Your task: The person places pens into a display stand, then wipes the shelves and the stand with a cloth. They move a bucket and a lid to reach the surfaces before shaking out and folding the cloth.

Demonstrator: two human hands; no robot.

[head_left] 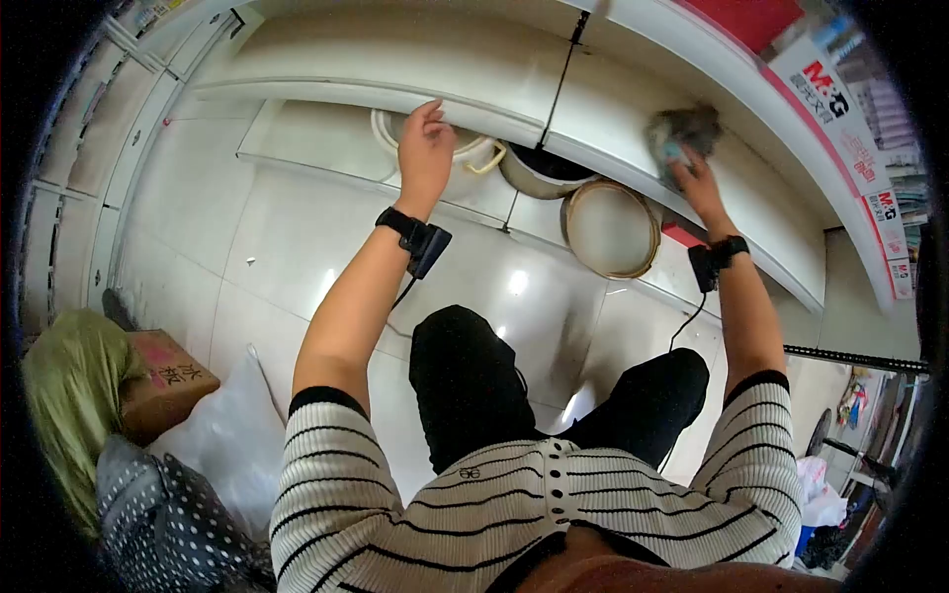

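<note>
My right hand [698,180] presses a crumpled grey rag [689,130] onto the right part of the white shelf [613,109]; both are smeared by motion. My fingers are closed on the rag's near side. My left hand [427,146] is raised at the front edge of the left shelf board [376,97], fingers loosely bent and apart, with nothing in them. Below it, partly hidden under the board, sits a white round container [384,133] with a yellowish handle [487,158].
Under the shelf stand a dark-mouthed pot [539,176] and a round sieve-like ring [613,229]. A cardboard box [168,381] and a white plastic bag [232,435] lie at the left. Stationery fills the upper shelf [830,109] at the right.
</note>
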